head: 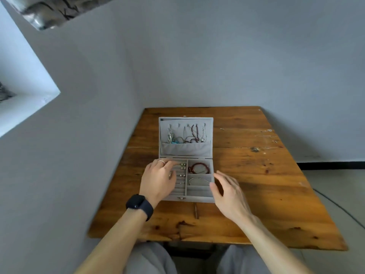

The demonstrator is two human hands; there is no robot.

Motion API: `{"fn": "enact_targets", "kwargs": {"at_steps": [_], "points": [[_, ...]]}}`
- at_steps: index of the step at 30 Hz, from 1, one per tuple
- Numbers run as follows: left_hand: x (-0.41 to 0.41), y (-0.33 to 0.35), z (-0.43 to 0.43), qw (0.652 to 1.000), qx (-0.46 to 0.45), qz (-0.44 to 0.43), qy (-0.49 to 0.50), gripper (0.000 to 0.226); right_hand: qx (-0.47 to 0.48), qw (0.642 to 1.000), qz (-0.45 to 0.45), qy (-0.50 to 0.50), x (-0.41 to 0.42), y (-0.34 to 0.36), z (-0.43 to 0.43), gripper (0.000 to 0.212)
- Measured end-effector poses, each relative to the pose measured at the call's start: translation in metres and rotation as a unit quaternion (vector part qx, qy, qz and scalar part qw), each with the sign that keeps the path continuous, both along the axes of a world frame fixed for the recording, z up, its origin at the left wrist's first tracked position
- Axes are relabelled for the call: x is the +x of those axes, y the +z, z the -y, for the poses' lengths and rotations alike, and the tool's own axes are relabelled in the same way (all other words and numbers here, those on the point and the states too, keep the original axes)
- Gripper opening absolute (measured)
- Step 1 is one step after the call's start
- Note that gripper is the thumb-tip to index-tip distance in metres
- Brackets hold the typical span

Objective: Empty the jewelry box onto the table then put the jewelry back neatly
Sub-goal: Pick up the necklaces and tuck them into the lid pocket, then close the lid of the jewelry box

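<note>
On table (256, 175), jewelry box (199, 199) open, clasp (181, 198) facing wearer, left hand (158, 180) relaxed inside, right hand (229, 196) spread.

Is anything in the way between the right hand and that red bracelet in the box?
Nothing visible. The jewelry box stands open, the red bracelet lies uncovered in its rear right compartment, and the right hand hovers at the box's right edge.

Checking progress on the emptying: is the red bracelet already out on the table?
No, the red bracelet lies inside the jewelry box, in its far right compartment.
</note>
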State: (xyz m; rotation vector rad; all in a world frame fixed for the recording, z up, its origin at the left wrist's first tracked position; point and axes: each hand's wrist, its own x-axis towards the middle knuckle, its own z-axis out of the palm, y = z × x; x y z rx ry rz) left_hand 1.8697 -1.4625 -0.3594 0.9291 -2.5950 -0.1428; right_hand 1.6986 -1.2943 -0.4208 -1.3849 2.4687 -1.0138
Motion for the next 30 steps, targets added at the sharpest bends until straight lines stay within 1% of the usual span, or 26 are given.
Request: {"fn": "enact_targets", "kwargs": {"at_steps": [3, 6, 8, 10, 13, 17, 19, 22, 25, 26, 27, 30], "points": [[0.016, -0.001, 0.018, 1.000, 0.005, 0.013, 0.015, 0.034, -0.007, 1.000, -0.012, -0.011, 0.001, -0.004, 0.011, 0.047], [0.022, 0.002, 0.037, 0.999, 0.017, 0.008, 0.035, 0.033, -0.013, 1.000, -0.015, -0.010, -0.002, -0.007, 0.020, 0.047], [0.020, 0.003, 0.051, 0.997, 0.055, -0.005, 0.047, 0.038, -0.020, 1.000, -0.014, -0.006, -0.002, -0.011, 0.022, 0.047], [0.014, 0.005, 0.067, 0.988, 0.137, -0.029, 0.063, 0.049, -0.029, 0.999, -0.020, -0.008, -0.001, -0.015, 0.021, 0.047], [-0.004, 0.014, 0.094, 0.952, 0.277, -0.095, 0.093, 0.071, -0.034, 0.999, -0.024, -0.012, -0.001, -0.020, 0.021, 0.048], [-0.026, 0.028, 0.126, 0.884, 0.420, -0.175, 0.109, 0.081, -0.038, 0.999, -0.019, -0.010, -0.002, -0.023, 0.022, 0.049], [-0.031, 0.034, 0.140, 0.859, 0.458, -0.200, 0.111, 0.087, -0.039, 0.999, -0.017, -0.007, 0.000, -0.025, 0.022, 0.049], [-0.036, 0.043, 0.151, 0.833, 0.497, -0.220, 0.097, 0.101, -0.040, 0.999, -0.012, -0.008, 0.000, -0.024, 0.023, 0.050], [-0.042, 0.046, 0.153, 0.811, 0.525, -0.249, 0.070, 0.103, -0.042, 0.999, -0.012, -0.006, -0.001, -0.023, 0.024, 0.050], [-0.044, 0.046, 0.152, 0.810, 0.525, -0.253, 0.064, 0.100, -0.043, 0.999, -0.014, -0.005, -0.001, -0.023, 0.024, 0.050], [-0.046, 0.047, 0.151, 0.818, 0.514, -0.252, 0.061, 0.095, -0.044, 0.999, -0.015, -0.005, -0.002, -0.022, 0.024, 0.049], [-0.047, 0.047, 0.148, 0.866, 0.430, -0.244, 0.067, 0.080, -0.042, 0.999, -0.017, -0.004, -0.002, -0.021, 0.024, 0.049]]}}
